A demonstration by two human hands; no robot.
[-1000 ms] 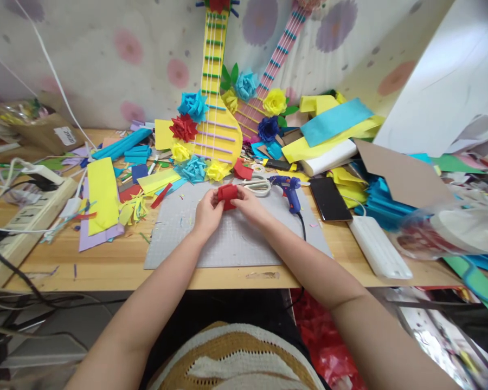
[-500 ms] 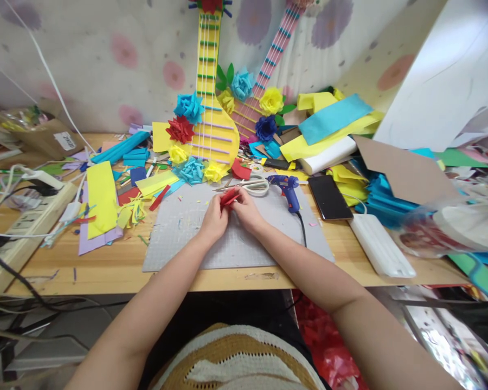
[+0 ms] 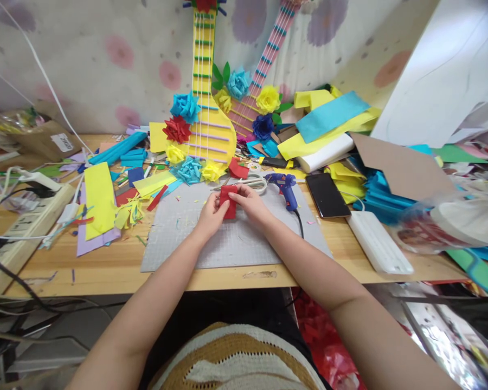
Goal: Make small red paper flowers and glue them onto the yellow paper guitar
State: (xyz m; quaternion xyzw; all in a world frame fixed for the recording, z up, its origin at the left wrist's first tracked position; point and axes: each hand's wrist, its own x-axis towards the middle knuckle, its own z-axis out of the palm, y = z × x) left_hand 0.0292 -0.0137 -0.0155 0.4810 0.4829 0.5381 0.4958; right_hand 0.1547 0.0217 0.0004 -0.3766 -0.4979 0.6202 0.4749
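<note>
A small rectangle of red paper is pinched between my two hands above the grey cutting mat. My left hand grips its left side, thumb lying over the front. At the upper right edge, my right hand has its thumb and fingers closed on the same paper. Just behind my hands lie scissors with pale handles, partly covered. A blue hot glue gun rests to their right, its cord running down the mat. Another red paper piece lies beyond the scissors.
A yellow paper guitar shape with paper flowers leans at the back beside a pink one. To the right are a black phone, a white power bank-like block and piled paper. Yellow paper and a power strip lie left.
The red paper has turned from nearly edge-on to showing its flat face, hanging lower. My hands have shifted slightly apart along its sides. The whole view has moved a little.
</note>
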